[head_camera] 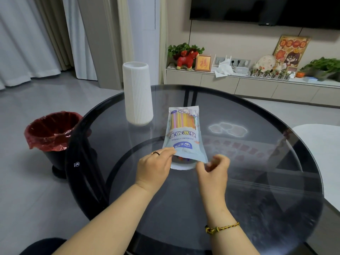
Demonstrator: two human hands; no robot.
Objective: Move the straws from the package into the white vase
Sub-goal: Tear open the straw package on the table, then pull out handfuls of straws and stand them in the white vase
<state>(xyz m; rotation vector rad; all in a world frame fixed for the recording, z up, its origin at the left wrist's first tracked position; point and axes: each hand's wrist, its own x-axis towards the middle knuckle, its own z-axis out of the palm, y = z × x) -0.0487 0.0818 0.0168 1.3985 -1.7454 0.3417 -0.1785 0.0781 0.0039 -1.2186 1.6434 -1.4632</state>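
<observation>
A pale blue straw package point(184, 133) lies flat on the round glass table point(257, 162), its open mouth toward me. Coloured straws point(182, 120) show through its clear window and at the mouth. My left hand point(154, 168) pinches the left side of the package's near edge. My right hand point(214, 172) pinches the right corner of that same edge. The tall ribbed white vase point(138, 92) stands upright on the table, just left of and behind the package, and I cannot see inside it.
A black bin with a red liner point(51, 131) stands on the floor to the left of the table. A low cabinet point(248, 83) with plants and ornaments runs along the far wall. A white surface point(322, 153) borders the table's right.
</observation>
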